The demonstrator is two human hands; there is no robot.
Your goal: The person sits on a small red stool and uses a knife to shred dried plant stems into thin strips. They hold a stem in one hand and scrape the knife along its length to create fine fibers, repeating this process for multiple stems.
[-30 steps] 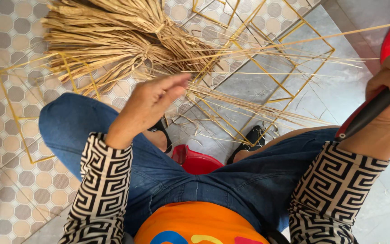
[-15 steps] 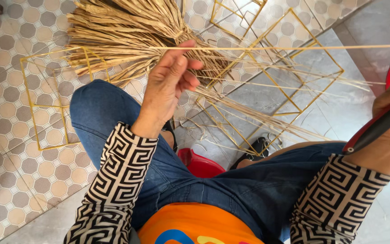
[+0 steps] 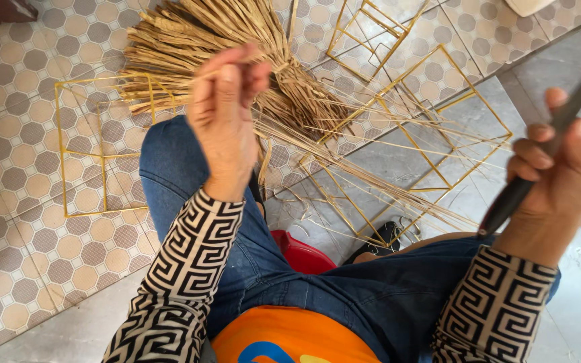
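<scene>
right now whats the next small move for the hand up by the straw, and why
Probably draw the left hand back toward the lap, pulling its pinched straw strip clear of the straw bundle. The fingers are closed on it above the bundle, while the right hand holds the dark knife off to the side.

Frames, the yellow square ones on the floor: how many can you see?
3, perhaps more. One frame lies left of the left hand, one at the top beyond the straw bundle, one large in the middle. Straw overlaps them, so others may be hidden.
</scene>
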